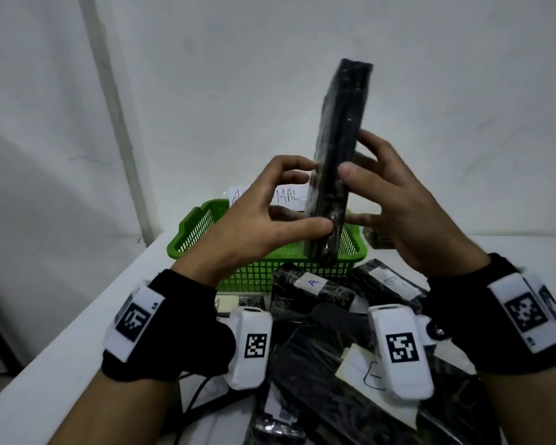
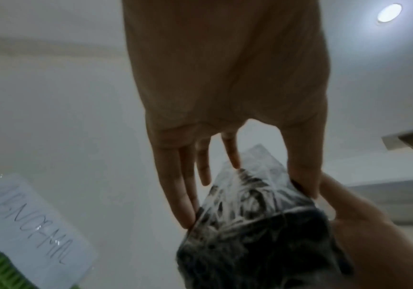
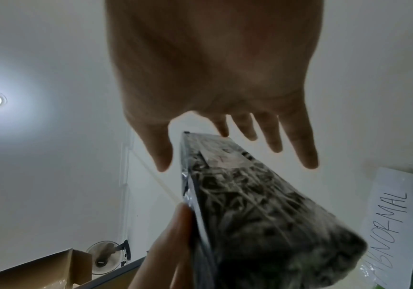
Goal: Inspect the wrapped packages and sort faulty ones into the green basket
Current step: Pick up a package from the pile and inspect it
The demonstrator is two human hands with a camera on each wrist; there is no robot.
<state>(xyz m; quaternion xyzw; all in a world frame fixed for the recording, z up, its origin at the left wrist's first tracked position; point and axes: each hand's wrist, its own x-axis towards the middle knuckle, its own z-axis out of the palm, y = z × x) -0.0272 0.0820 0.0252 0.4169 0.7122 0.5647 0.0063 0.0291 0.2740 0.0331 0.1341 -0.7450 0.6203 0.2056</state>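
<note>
Inspection is the step in hand: left hand [image 1: 254, 220] and right hand [image 1: 395, 200] both pinch one wrapped package [image 1: 337, 155] upright, above the green basket [image 1: 193, 232] at twelve o'clock. Next comes a verdict, I judge: basket or aside. One basket, one ABNORMAL sign [image 3: 393, 219]; at least four packages [image 1: 315, 290] lie at six o'clock.

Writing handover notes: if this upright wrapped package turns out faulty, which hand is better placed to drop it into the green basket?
Probably left. The left hand pinches the package low, directly above the green basket; the right hand holds it higher.
</note>
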